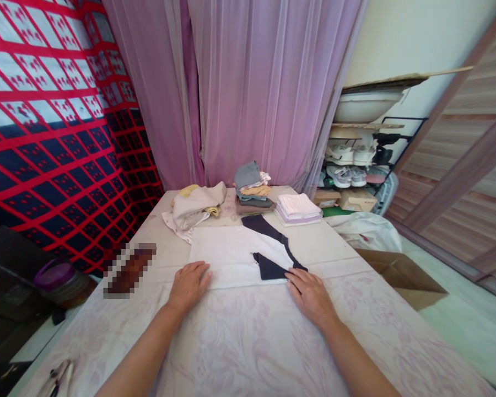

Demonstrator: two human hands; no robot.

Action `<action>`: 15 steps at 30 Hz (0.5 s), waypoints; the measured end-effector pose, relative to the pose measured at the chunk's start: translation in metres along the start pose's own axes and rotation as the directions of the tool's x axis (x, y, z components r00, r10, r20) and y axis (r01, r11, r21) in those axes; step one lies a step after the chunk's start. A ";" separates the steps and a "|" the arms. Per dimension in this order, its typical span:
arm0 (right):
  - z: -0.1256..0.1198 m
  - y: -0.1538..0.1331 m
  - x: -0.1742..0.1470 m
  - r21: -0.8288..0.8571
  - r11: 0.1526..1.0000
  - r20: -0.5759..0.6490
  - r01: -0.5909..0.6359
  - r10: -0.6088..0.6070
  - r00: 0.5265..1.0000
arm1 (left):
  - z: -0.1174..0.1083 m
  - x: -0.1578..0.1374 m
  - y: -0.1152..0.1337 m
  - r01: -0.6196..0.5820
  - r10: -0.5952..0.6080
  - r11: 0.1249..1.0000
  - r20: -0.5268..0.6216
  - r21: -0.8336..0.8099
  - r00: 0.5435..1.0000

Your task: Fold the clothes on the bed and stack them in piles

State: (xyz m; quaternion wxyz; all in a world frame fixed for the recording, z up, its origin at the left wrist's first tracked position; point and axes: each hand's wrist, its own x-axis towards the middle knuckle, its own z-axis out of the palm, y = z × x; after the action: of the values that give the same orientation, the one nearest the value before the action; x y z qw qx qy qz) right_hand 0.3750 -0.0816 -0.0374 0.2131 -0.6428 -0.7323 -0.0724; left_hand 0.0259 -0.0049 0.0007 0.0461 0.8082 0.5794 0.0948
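Note:
A white T-shirt (227,251) with dark sleeves lies spread flat on the bed, its hem to the left and its neck to the right. My left hand (189,284) rests open at the near hem corner, fingers stretched out and lying flat. At the opposite end, my right hand (311,292) is open too, its fingertips lying on the dark trim near the neck and the near sleeve. The near sleeve is folded inward over the white body. The far sleeve points away from me.
Beyond the shirt stand a folded clothes stack (254,193), a pale folded pile (298,208) and a loose heap of clothes (198,205). A cardboard box (400,275) sits right of the bed (240,342). A shoe rack (355,160) is behind it. A purple-lidded container (62,278) stands left.

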 end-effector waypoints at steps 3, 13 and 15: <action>-0.004 0.002 0.002 0.017 1.000 0.013 -0.002 0.001 1.000 | -0.011 0.010 0.003 0.011 -0.012 1.000 0.016 0.025 1.000; -0.014 0.031 0.120 0.227 0.940 0.150 -0.254 0.224 0.963 | -0.035 0.077 -0.027 0.001 -0.012 0.998 0.176 0.060 0.984; 0.000 0.036 0.154 0.359 0.849 0.246 -0.388 0.315 0.917 | -0.034 0.096 -0.035 -0.004 -0.005 0.997 0.120 0.077 0.993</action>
State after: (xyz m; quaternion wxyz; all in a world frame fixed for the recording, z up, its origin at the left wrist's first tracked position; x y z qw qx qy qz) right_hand 0.3969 0.0646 0.0195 0.2832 -0.7126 -0.6170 0.1771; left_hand 0.0161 0.0965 0.0372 0.0497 0.8135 0.5790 0.0233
